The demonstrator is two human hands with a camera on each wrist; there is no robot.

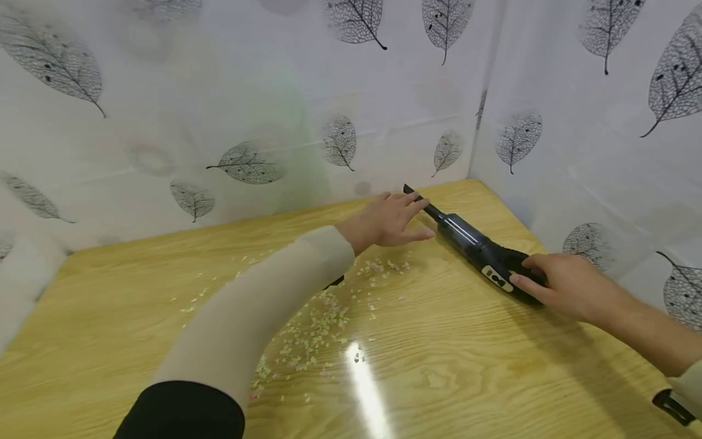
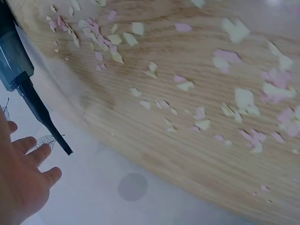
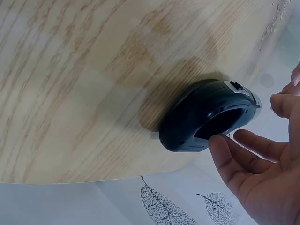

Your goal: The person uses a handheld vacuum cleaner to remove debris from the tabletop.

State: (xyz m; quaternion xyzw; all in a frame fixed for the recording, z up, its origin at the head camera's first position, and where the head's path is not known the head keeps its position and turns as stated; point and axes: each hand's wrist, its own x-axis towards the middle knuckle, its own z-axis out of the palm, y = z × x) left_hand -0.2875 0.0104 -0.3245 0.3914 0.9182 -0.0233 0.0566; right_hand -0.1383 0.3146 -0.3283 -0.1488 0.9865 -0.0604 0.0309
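A dark handheld vacuum cleaner (image 1: 466, 238) with a narrow nozzle lies on the right part of the wooden table, nozzle toward the back wall. My right hand (image 1: 565, 286) is at its looped handle, thumb on one side and fingertips by the loop; in the right wrist view the fingers (image 3: 267, 145) are loosely bent and not wrapped round the handle. Beside the nozzle (image 2: 40, 110), my left hand (image 1: 392, 219) hovers with its fingers spread and nothing in it. Small pale yellow and pink paper bits (image 1: 318, 326) lie scattered under and around the left arm.
A wooden table (image 1: 450, 378) reaches to white leaf-printed curtains (image 1: 263, 110) at the back and right. A small black object (image 1: 334, 282) is mostly hidden behind the left forearm. A bright light reflection crosses the table's front.
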